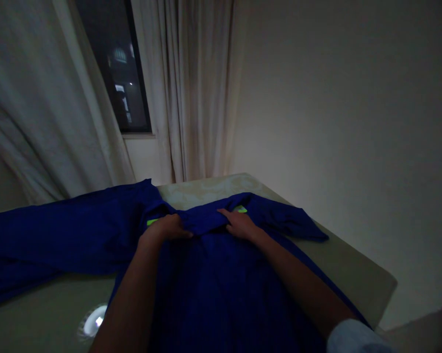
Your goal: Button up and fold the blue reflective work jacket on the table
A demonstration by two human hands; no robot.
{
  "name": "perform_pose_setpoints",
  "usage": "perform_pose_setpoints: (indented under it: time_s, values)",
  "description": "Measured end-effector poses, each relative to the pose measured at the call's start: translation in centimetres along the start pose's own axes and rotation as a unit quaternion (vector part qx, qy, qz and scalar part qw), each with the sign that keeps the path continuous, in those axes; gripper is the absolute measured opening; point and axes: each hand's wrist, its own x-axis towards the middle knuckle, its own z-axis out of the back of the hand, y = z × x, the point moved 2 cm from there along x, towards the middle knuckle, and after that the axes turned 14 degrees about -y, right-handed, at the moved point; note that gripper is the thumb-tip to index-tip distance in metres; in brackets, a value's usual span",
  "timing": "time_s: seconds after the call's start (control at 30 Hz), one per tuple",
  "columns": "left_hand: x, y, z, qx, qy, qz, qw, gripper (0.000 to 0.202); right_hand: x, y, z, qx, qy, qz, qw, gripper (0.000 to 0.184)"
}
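A dark blue shirt (213, 289) with bright green patches near the shoulders lies spread on a pale mattress (338, 264). One long sleeve stretches out to the left, the other lies short to the right. My left hand (166, 228) rests on the left side of the collar with its fingers curled down onto the cloth. My right hand (239, 223) lies flat on the right side of the collar, fingers stretched out and pointing left. Both hands touch the folded collar band between them.
The mattress corner (388, 284) juts toward a plain wall on the right. Pale curtains (191, 98) hang behind, around a dark window (114, 63). A small bright round spot (92, 322) shows on the mattress at the lower left.
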Motion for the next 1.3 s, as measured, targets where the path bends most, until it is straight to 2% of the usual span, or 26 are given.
perform_pose_setpoints:
  time_s: [0.1, 0.17, 0.2, 0.27, 0.33, 0.37, 0.43, 0.53, 0.63, 0.73, 0.8, 0.87, 0.93, 0.97, 1.03, 1.1, 1.13, 1.17, 1.2, 1.23, 1.27, 1.3]
  values:
    - [0.1, -2.5, -0.7, 0.008, -0.088, -0.021, 0.996, 0.049, -1.8, -0.3, 0.4, 0.051, 0.012, 0.057, 0.997, 0.072]
    - [-0.2, -4.8, -2.1, 0.000, -0.140, -0.069, 0.988, 0.052, -2.8, -2.0, 2.0, 0.089, -0.037, 0.019, 0.995, 0.071]
    - [-0.4, -6.0, -3.2, -0.008, -0.149, -0.102, 0.983, 0.051, -3.4, -3.4, 3.1, 0.089, -0.070, -0.035, 0.993, 0.069]
    - [-0.8, -7.7, -5.6, -0.022, -0.139, -0.160, 0.977, 0.052, -5.1, -6.9, 5.4, 0.018, -0.120, -0.201, 0.972, 0.064]
    - [-1.2, -8.2, -7.8, -0.027, -0.117, -0.186, 0.975, 0.056, -7.5, -10.4, 7.5, -0.100, -0.127, -0.363, 0.918, 0.069]
    - [-1.3, -8.2, -8.6, -0.026, -0.110, -0.189, 0.975, 0.059, -8.7, -11.8, 8.2, -0.145, -0.120, -0.419, 0.888, 0.074]
    - [-1.3, -7.8, -9.5, -0.024, -0.105, -0.189, 0.976, 0.063, -10.5, -13.9, 9.1, -0.180, -0.101, -0.479, 0.853, 0.084]
    - [-1.2, -7.4, -9.8, -0.021, -0.109, -0.215, 0.970, 0.062, -11.4, -14.9, 9.1, -0.164, -0.080, -0.495, 0.850, 0.091]
    - [-1.2, -7.6, -9.9, -0.018, -0.096, -0.248, 0.964, 0.059, -10.9, -14.7, 8.3, -0.146, -0.094, -0.475, 0.863, 0.095]
    - [-1.2, -7.7, -10.2, -0.018, -0.090, -0.243, 0.966, 0.062, -10.2, -14.5, 7.0, -0.119, -0.127, -0.435, 0.883, 0.091]
    - [-1.2, -7.7, -10.3, -0.020, -0.093, -0.240, 0.966, 0.063, -10.0, -14.7, 6.0, -0.086, -0.158, -0.403, 0.897, 0.077]
    - [-1.2, -7.7, -10.2, -0.025, -0.097, -0.238, 0.966, 0.061, -9.9, -15.2, 5.4, -0.055, -0.194, -0.385, 0.900, 0.056]
    - [-1.3, -7.7, -10.1, -0.030, -0.101, -0.236, 0.966, 0.060, -10.0, -15.8, 5.5, -0.040, -0.230, -0.396, 0.888, 0.040]
    - [-1.4, -7.7, -10.0, -0.032, -0.102, -0.235, 0.966, 0.059, -9.9, -16.1, 5.9, -0.041, -0.248, -0.409, 0.877, 0.039]
    - [-1.5, -7.8, -9.8, -0.045, -0.105, -0.230, 0.967, 0.059, -9.6, -16.1, 7.0, -0.054, -0.290, -0.436, 0.850, 0.047]
    - [-1.6, -8.0, -9.5, -0.134, -0.106, -0.202, 0.964, 0.060, -9.0, -14.7, 8.2, -0.063, -0.360, -0.431, 0.825, 0.054]
    - [-1.5, -8.1, -9.3, -0.200, -0.107, -0.179, 0.957, 0.062, -8.5, -13.5, 8.5, -0.051, -0.398, -0.394, 0.827, 0.056]
    - [-1.4, -8.1, -8.9, -0.267, -0.110, -0.152, 0.945, 0.066, -7.9, -11.8, 8.5, -0.021, -0.424, -0.330, 0.843, 0.056]
    - [-1.1, -8.1, -8.5, -0.326, -0.114, -0.124, 0.930, 0.070, -7.4, -9.8, 8.1, 0.024, -0.426, -0.241, 0.872, 0.056]
    - [-0.8, -8.1, -8.0, -0.371, -0.117, -0.098, 0.916, 0.075, -6.9, -7.6, 7.4, 0.081, -0.396, -0.136, 0.904, 0.056]
    - [-0.5, -8.0, -7.3, -0.401, -0.116, -0.076, 0.905, 0.081, -6.5, -5.4, 6.5, 0.139, -0.333, -0.029, 0.932, 0.058]
    - [-0.2, -7.9, -6.7, -0.427, -0.110, -0.056, 0.896, 0.088, -6.4, -3.4, 5.3, 0.187, -0.251, 0.061, 0.948, 0.060]
